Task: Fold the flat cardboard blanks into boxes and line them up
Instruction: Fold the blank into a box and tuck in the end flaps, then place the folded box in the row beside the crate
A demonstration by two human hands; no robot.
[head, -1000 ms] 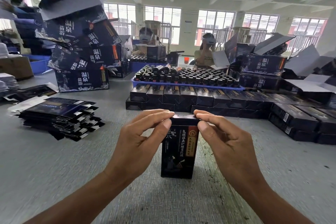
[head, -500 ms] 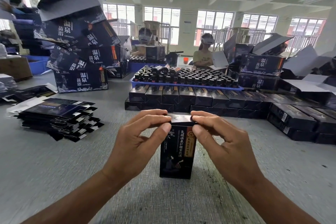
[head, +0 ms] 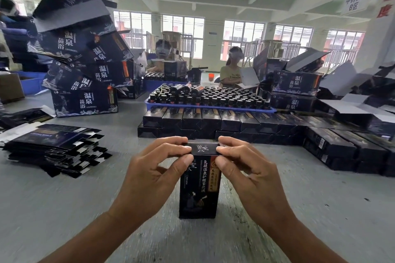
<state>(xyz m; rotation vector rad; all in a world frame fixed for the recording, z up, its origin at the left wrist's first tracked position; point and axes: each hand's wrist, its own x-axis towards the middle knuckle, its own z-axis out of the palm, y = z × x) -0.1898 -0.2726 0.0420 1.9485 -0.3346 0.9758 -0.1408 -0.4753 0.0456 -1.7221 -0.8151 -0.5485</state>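
A small dark box point(head: 199, 194) stands upright on the grey table in front of me. My left hand point(head: 156, 175) pinches the left end of its top flap between thumb and fingers. My right hand point(head: 245, 175) pinches the right end the same way. The flap lies nearly flat across the box top, its printed face toward me. A stack of flat dark blanks point(head: 53, 147) lies at the left. Rows of finished dark boxes point(head: 213, 123) lie side by side behind the upright box and run on to the right point(head: 346, 149).
A blue tray of small dark bottles point(head: 209, 98) sits behind the box rows. Large dark cartons point(head: 83, 100) pile high at the back left, with more open cartons point(head: 297, 83) at the back right. Two people sit at the far side of the table.
The top flap has come down from a raised tilt to nearly flat over the box top. Both hands stay pinched at its ends and have shifted slightly.
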